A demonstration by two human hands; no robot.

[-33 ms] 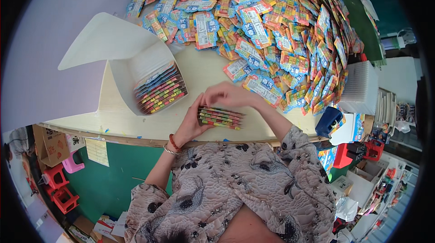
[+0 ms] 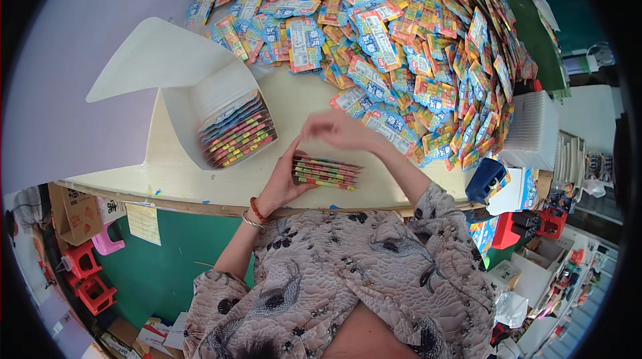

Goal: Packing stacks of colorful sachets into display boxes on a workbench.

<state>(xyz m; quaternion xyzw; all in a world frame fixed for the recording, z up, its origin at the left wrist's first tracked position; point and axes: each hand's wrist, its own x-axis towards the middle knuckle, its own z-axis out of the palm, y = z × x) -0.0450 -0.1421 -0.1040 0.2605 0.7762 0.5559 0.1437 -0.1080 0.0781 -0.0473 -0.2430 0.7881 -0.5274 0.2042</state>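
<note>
My left hand [image 2: 279,184] is closed around one end of a small stack of colourful carded blister packs [image 2: 326,173], which stand on edge on the table [image 2: 267,101] near its front edge. Above the stack's far side hovers my right hand [image 2: 340,130], bent at the fingers and blurred, with nothing visible in it. To the left, a white carton [image 2: 184,121] has its lid flap up and contains a row of the same packs [image 2: 239,133]. Beyond my hands spreads a large loose heap of these packs [image 2: 381,44].
A dark blue device [image 2: 486,180] sits at the table's right end beside a stack of translucent plastic trays [image 2: 533,125]. Red stools [image 2: 95,292] and cardboard boxes [image 2: 77,215] stand on the floor at left. Crowded shelving [image 2: 568,279] lines the right side.
My right hand has lifted slightly away from the stack, toward the heap. My left hand and the stack stay in place.
</note>
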